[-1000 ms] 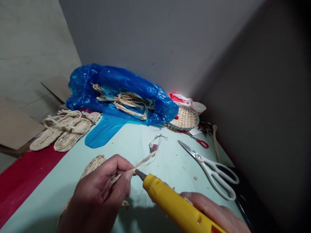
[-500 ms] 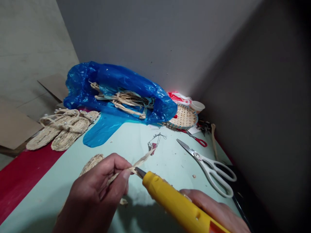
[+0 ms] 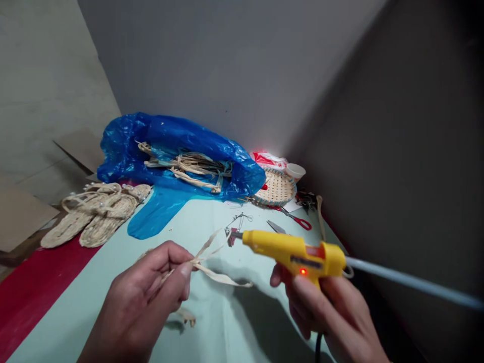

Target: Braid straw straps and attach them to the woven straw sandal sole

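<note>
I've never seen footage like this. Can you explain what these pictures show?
No robot here: these are a person's bare hands, filmed by one camera worn on the head, looking forward and down. The left hand pinches pale fibre strips between thumb and fingers. The right hand holds a yellow glue gun, its red light lit and a glue stick poking out the back. On the pale green surface beyond, a blue bag holds a fibre bundle; to its right are a woven tray and red-handled scissors. Beaded woven sandals lie to the left.
</note>
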Demonstrator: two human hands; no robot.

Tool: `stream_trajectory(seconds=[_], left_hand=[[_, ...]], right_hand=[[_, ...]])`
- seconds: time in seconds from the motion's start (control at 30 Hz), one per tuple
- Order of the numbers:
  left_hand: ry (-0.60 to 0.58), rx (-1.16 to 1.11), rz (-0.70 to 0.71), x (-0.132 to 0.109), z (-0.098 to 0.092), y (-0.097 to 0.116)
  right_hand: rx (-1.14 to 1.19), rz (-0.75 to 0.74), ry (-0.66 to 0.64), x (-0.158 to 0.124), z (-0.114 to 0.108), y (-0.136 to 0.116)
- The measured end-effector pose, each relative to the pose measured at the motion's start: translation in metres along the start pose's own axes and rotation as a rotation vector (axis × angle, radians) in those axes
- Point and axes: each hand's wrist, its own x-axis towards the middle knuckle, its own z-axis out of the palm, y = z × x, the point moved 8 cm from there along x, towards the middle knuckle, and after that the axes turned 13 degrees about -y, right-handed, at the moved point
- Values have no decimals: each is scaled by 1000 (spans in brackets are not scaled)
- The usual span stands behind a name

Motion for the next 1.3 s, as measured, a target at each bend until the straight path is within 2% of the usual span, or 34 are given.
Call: stream_trajectory(seconds=[0.07, 0.13, 0.27, 0.47, 0.53, 0.6, 0.73, 0.8, 0.83, 0.9, 0.93, 1.0, 1.07, 1.13, 1.2, 1.3], left_hand=[[-34, -94, -12, -1, 0, -2], [-78, -173, 1, -2, 2, -1], [-151, -245, 53, -5, 6, 7], [-202, -239, 86, -7, 11, 11], [-224, -217, 98, -7, 13, 11], [-242, -193, 108, -8, 16, 12], [-254, -213, 109, -10, 21, 10], [-252, -213, 107, -11, 23, 9], [-252, -209, 108, -11, 24, 8], [-255, -204, 118, -10, 26, 7], [-258, -201, 121, -10, 27, 7], [-268, -189, 118, -9, 28, 5], [-276, -167, 103, -8, 28, 4], [-280, -143, 95, -8, 28, 4], [-284, -114, 96, -7, 29, 5], [-269, -51, 100, -7, 29, 6]], right_hand=[[302, 104, -11, 12, -3, 12], [440, 134, 8, 23, -8, 18], [519, 181, -63, 36, -6, 32], [470, 244, -73, 24, 5, 53], [359, 271, -71, 18, 3, 55], [124, 262, -65, 13, -5, 52], [-691, 225, 108, -1, -27, 26], [-970, 220, 198, -11, -27, 7], [-1021, 173, 216, -14, -22, -5], [-962, -35, 230, -19, -6, -33], [-868, -158, 205, -21, 4, -47], [-668, -292, 92, -19, 24, -63], [-584, -366, 29, -14, 40, -73], [-567, -486, 27, -12, 49, -82], [-571, -582, 37, -12, 52, -86], [-574, -615, 37, -12, 52, -87]])
